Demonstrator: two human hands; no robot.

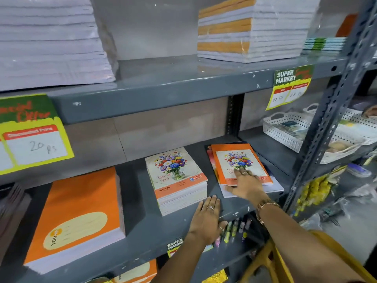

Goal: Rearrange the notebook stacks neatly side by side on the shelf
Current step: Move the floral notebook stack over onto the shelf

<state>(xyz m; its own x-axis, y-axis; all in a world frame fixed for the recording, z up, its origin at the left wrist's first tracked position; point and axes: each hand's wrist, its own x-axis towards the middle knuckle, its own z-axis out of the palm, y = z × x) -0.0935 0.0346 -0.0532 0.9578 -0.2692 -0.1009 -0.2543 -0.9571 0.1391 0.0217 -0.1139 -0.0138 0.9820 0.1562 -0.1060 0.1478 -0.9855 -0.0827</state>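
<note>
On the grey middle shelf [142, 227] lie three notebook stacks. A thick stack with a plain orange cover [81, 211] sits at the left. A squared stack with a flower-vase cover [175, 178] stands in the middle. At the right, a low untidy stack topped by an orange flower-cover notebook [236, 160] lies skewed over the books beneath. My right hand [245, 185] rests flat on that top notebook's near edge, fingers spread. My left hand [207, 219] lies palm down on the bare shelf, its fingertips next to the middle stack's near right corner.
The upper shelf holds wrapped white and orange paper stacks [251, 29] and a pale stack [51, 41]. Price tags [289, 86] hang on the shelf edges. A white perforated basket [285, 129] sits far right beside the slotted upright post [326, 129]. Small markers [234, 227] lie by the shelf's front edge.
</note>
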